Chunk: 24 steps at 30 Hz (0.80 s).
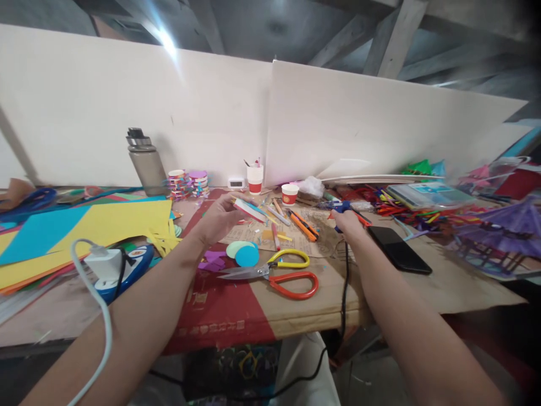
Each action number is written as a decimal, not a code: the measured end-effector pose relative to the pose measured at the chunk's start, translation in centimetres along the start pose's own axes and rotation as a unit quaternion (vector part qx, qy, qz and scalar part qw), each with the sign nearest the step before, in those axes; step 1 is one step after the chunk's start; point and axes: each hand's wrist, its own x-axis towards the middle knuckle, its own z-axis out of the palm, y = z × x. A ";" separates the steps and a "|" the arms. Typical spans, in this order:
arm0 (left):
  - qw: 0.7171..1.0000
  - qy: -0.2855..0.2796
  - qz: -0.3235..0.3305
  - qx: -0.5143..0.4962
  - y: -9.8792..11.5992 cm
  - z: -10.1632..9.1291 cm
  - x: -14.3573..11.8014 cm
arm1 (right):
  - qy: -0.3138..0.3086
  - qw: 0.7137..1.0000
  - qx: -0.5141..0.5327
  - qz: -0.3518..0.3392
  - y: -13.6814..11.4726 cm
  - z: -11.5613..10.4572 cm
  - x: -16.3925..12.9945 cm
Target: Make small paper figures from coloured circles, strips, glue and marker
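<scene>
My left hand [220, 217] is raised over the middle of the table and holds a flat layered paper piece [249, 210] with red, white and blue edges. My right hand [349, 220] grips a blue glue gun [344, 208] whose black cord [345, 282] runs down over the table's front edge. The gun's tip points left toward the paper piece. Just below the left hand lie cut paper circles, a green one [235, 247] and a blue one [247, 256], with purple scraps [213, 260] beside them.
Scissors [287, 273] with yellow and red handles lie near the front edge. Orange cutters and pens [302, 223], two red-and-white paper cups [289, 193], a black phone [399, 241], a steel bottle [146, 163], coloured paper sheets [84, 231], a white charger [105, 264] and coloured sticks [406, 211] crowd the table.
</scene>
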 end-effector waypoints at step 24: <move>0.999 -0.042 0.009 0.004 -0.1 0.8 -0.3 | -0.170 0.902 -0.074 -0.391 -7.1 2.8 -8.4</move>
